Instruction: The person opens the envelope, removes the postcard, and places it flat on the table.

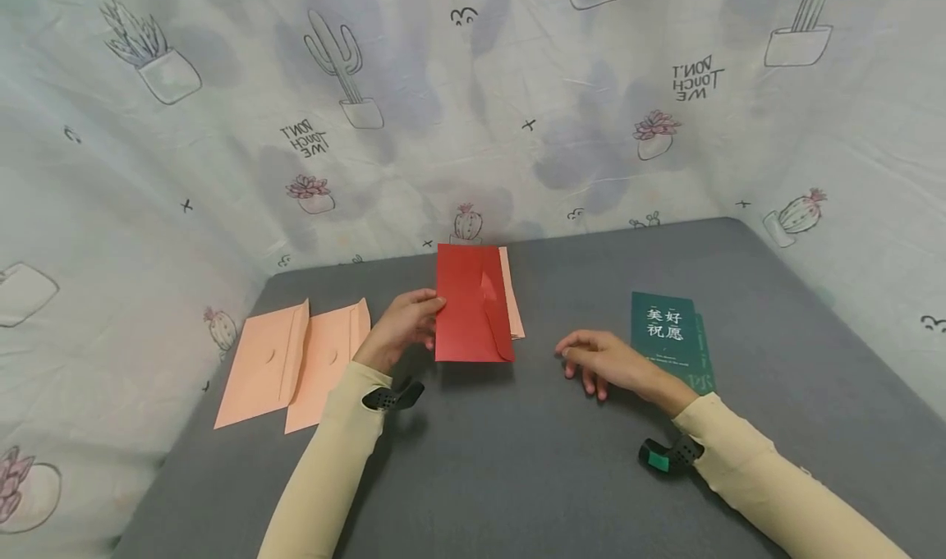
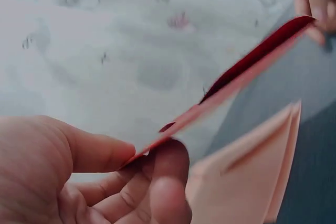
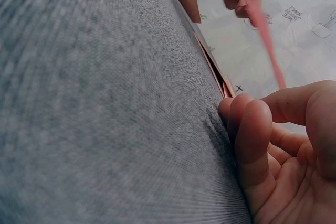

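**Printed cloth on three sides of a gray table**

Landmark: gray table (image 1: pixel 517 477). Surface matte, finely woven texture in the right wrist view; far right corner rounded. Behind table: pale cloth wall (image 1: pixel 458 157), wrinkled, blotched grayish lilac. Similar cloth left of table (image 1: pixel 111 255), sloping in folds, and right of table (image 1: pixel 872 132). Print above table's far edge: outlined potted cactus (image 1: pixel 343 71) toward its left end, pink-topped succulent (image 1: pixel 655 135) toward its right, mirrored lettering (image 1: pixel 695 79) higher up. Light over table soft, diffuse; source outside the views.
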The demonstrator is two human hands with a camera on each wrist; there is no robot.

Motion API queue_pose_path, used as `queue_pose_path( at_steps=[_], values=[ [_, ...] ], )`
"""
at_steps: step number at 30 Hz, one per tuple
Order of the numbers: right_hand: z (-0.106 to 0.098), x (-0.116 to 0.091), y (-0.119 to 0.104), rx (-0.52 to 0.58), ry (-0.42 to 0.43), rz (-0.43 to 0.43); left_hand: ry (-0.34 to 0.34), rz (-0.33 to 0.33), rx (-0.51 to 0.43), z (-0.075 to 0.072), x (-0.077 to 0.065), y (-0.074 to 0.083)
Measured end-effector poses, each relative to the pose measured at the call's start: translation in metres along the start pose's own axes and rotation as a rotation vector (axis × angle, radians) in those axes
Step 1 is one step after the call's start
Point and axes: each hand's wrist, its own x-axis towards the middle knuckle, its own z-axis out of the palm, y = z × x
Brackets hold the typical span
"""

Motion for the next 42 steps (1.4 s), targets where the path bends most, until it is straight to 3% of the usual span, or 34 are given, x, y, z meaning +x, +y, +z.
queue_pose_path(
  at_steps=[11, 33, 42],
  values=[
    [-0.002, -0.002, 0.000, -0.002, -0.016, -0.015, -0.066, 0.073, -0.077, 0.020, -0.013, 0.019],
    [-0.002, -0.001, -0.001, -0.018, 0.006, -0.017, -0.189, 0.100, -0.129, 0.043, -0.028, 0.035],
    [-0.001, -0.001, 0.000, -0.046, 0.025, -0.022, -0.240, 0.076, -0.135, 0.056, -0.035, 0.034]
  ],
)
